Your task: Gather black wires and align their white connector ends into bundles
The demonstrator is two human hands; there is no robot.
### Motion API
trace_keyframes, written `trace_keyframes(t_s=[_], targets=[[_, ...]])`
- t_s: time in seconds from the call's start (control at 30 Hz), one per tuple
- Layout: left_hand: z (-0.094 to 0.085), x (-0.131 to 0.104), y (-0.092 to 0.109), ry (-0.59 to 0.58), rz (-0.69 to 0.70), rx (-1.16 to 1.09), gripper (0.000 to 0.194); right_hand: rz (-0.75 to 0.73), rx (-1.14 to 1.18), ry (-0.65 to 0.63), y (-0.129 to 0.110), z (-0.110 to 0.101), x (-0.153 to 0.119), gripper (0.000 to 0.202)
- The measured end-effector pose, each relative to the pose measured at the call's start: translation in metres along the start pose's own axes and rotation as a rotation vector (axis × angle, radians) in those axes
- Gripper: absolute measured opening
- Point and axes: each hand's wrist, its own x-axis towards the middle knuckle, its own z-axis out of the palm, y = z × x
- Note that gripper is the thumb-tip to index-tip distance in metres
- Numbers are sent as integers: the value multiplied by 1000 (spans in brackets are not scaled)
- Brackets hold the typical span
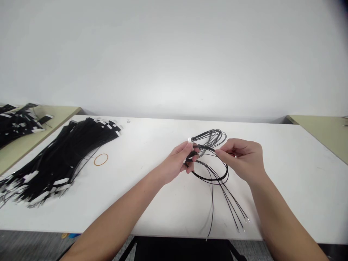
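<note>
My left hand point(178, 161) is closed around a black wire harness point(213, 139) near its white connector point(189, 140), which sticks up above the thumb. From that grip the thin black wires fan out in loops to the right. Several loose wire ends point(231, 204) with small metal tips hang down toward the table's front edge. My right hand point(241, 156) pinches one side of a wire loop between thumb and forefinger, right of the left hand. Part of the harness is hidden behind the left fingers.
A large pile of black wire harnesses point(65, 152) with white connectors lies on the left of the white table point(152, 137). Beside it rests an orange rubber band point(100, 159). More harnesses point(21, 119) lie on a yellowish side table at far left. A white wall point(174, 54) stands behind.
</note>
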Motion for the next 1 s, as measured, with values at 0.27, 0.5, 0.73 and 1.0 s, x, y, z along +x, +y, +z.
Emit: trace_keyframes(t_s=[0.27,0.5,0.73,1.0], targets=[[1,0,1,13,-11,7,41,-24,1,-4,1,-2,0,16],[1,-1,1,20,-25,38,40,-38,9,34,-1,1,-1,17],[0,0,0,15,3,91,40,74,14,-16,-5,-3,0,16],[2,0,-1,25,24,105,39,211,-29,-63,-11,-6,3,15]])
